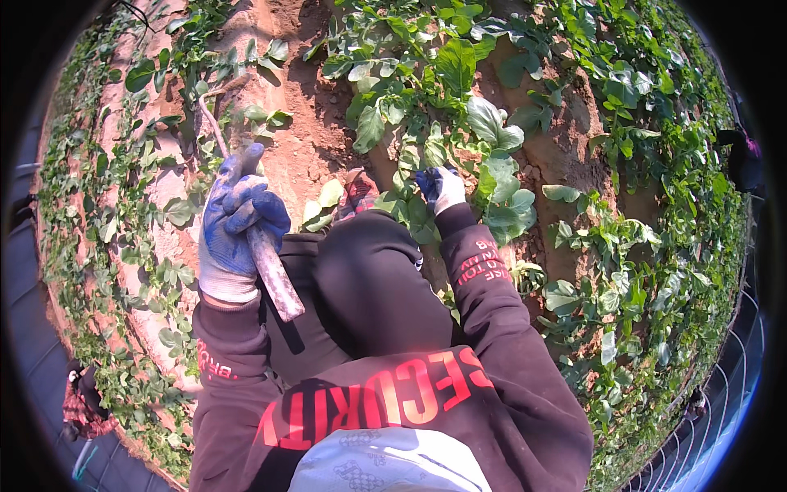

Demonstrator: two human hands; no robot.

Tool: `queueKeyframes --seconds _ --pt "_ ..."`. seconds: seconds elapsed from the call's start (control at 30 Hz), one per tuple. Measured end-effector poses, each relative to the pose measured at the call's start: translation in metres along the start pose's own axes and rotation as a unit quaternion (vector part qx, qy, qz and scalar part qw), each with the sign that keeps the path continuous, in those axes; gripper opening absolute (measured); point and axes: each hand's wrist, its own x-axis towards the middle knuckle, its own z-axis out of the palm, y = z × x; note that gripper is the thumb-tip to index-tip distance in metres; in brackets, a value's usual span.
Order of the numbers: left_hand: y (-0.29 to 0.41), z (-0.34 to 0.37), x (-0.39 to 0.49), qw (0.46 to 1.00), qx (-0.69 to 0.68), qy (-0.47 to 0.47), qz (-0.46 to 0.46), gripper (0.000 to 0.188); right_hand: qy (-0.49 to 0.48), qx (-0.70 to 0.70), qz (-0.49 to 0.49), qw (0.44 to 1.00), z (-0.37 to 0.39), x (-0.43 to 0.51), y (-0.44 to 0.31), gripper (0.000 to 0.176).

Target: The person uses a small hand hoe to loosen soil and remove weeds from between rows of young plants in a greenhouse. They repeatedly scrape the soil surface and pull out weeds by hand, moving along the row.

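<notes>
My left hand [243, 215], in a blue-coated work glove, is closed around the worn handle of a hand hoe [275, 273]. The hoe's thin bent metal neck rises above the fist toward the soil at the upper left. My right hand [441, 187], gloved the same way, is down among the leaves of a leafy green plant [501, 178] in front of my knee. Its fingers are curled, and whether they grip a stem or leaf cannot be told. More lobed leaves [455, 67] spread above this hand.
Rows of leafy plants [639, 289] run along both sides, with reddish-brown soil [295, 129] between them. A patterned shoe [358, 190] shows beyond my knee. Another person [86, 400] is at the lower left edge. Dark sheeting [37, 295] borders the left side.
</notes>
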Motion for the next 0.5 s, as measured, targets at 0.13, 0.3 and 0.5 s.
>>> queueKeyframes --seconds 0.13,0.3,0.5 --pt "-0.005 0.011 -0.003 0.997 0.055 0.048 0.039 0.036 0.034 -0.836 -0.071 0.544 -0.004 0.041 0.009 0.020" --pt "0.005 0.005 0.001 0.995 0.060 0.057 0.058 0.036 0.007 -0.924 -0.034 0.382 0.006 0.061 0.018 0.034" --pt "0.011 0.007 0.026 0.998 -0.048 0.024 -0.042 0.031 0.159 -0.811 -0.128 0.548 -0.071 0.080 0.067 0.013"
